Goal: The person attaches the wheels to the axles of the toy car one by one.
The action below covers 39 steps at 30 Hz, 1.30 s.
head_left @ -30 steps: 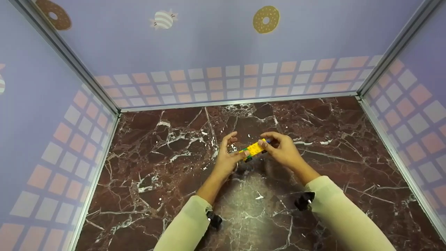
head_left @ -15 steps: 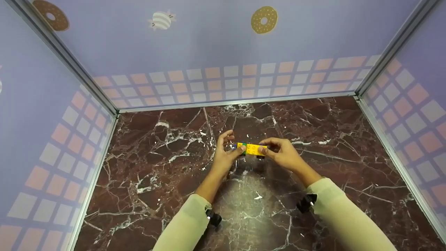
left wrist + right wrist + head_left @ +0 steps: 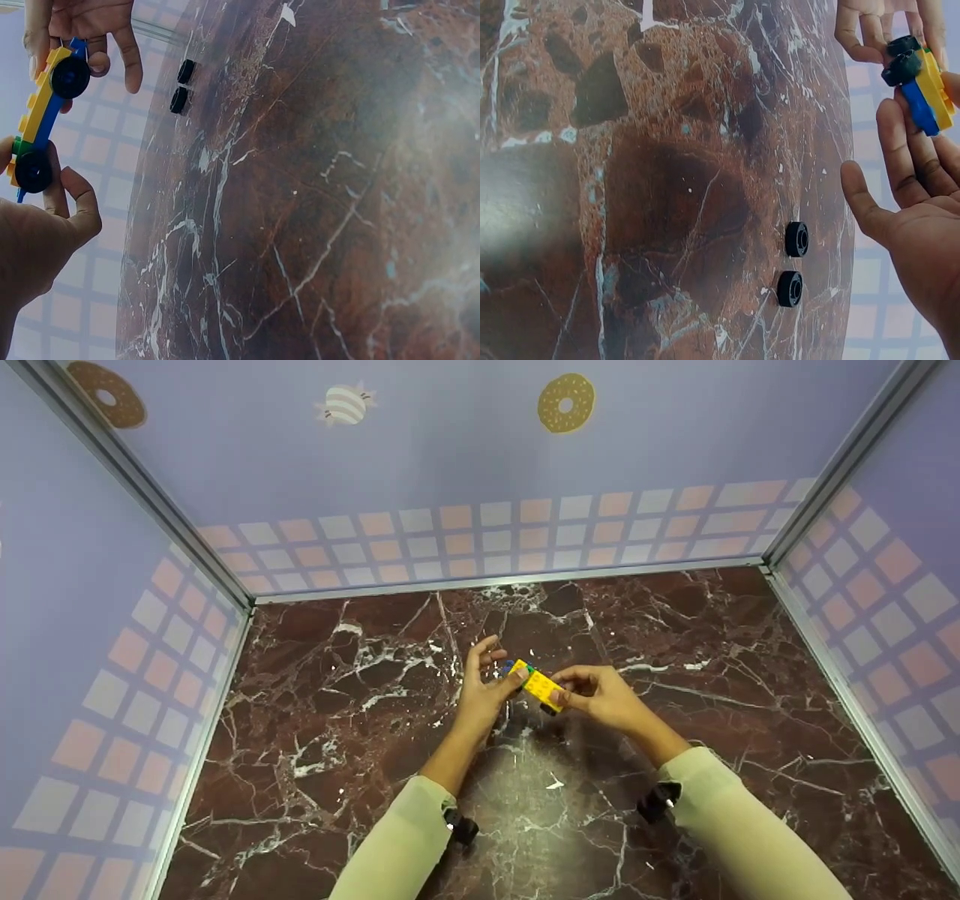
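Observation:
Between both hands, above the marble tabletop, is a small toy car of building blocks [image 3: 541, 688]. It has yellow studded bricks on top, a green piece and a blue base. My left hand [image 3: 480, 701] pinches its far left end, the other fingers held off it. At the nearer end, my right hand [image 3: 606, 697] grips it with the thumb on the yellow top. The left wrist view shows black wheels [image 3: 70, 77] at both ends of one side. In the right wrist view two wheels [image 3: 902, 66] show beside the bare blue end; fingers hide part of the car.
Two loose black wheels [image 3: 797, 239] stand close together on the tabletop [image 3: 337, 735]. Patterned purple panels [image 3: 465, 457] with metal edging enclose the back and both sides. Each sleeve carries a small black wrist camera [image 3: 461, 826].
The toy car has turned clockwise in the head view: its right end was raised, then level, and now points down toward the person. Both hands keep hold of it, shifting slightly.

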Available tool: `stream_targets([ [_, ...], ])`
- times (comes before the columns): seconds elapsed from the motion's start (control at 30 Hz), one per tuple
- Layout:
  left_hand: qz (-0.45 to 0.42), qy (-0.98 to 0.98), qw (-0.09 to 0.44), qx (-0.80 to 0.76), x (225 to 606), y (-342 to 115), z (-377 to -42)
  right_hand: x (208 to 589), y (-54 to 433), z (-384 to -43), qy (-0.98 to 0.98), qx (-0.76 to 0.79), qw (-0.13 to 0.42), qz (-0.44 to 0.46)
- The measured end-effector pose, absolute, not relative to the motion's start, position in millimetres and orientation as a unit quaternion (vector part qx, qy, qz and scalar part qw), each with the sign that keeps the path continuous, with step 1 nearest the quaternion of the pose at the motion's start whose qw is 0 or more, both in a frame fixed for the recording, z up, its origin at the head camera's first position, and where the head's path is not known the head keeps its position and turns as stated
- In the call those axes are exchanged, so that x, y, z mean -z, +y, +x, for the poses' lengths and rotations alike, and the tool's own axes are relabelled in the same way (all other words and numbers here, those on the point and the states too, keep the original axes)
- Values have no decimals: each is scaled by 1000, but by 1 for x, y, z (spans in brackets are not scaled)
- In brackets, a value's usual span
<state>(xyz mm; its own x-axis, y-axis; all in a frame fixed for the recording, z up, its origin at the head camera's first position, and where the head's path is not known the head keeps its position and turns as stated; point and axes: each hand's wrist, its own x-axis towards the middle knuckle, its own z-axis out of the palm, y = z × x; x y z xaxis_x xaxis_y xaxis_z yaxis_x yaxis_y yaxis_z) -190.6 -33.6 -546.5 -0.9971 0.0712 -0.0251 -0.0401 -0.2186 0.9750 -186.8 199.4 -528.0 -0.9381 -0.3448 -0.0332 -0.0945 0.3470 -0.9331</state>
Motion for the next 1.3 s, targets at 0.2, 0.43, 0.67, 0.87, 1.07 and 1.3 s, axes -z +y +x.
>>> stream_targets([
  [0.2,18,609,41,-792,546,-32,-191,530,195,-184,815,548,120,-145],
  [0.43,24,604,39,-795,548,-30,-192,533,191,-182,808,553,131,-155],
  [0.67,29,643,28,-765,548,-28,-192,533,186,-178,799,562,145,-156],
  [0.87,39,647,19,-761,549,-27,-191,535,184,-178,797,566,150,-150],
  [1.07,47,629,34,-775,550,-26,-191,537,182,-177,797,568,147,-139],
  [1.3,56,616,47,-784,553,-26,-189,538,182,-178,796,571,139,-146],
])
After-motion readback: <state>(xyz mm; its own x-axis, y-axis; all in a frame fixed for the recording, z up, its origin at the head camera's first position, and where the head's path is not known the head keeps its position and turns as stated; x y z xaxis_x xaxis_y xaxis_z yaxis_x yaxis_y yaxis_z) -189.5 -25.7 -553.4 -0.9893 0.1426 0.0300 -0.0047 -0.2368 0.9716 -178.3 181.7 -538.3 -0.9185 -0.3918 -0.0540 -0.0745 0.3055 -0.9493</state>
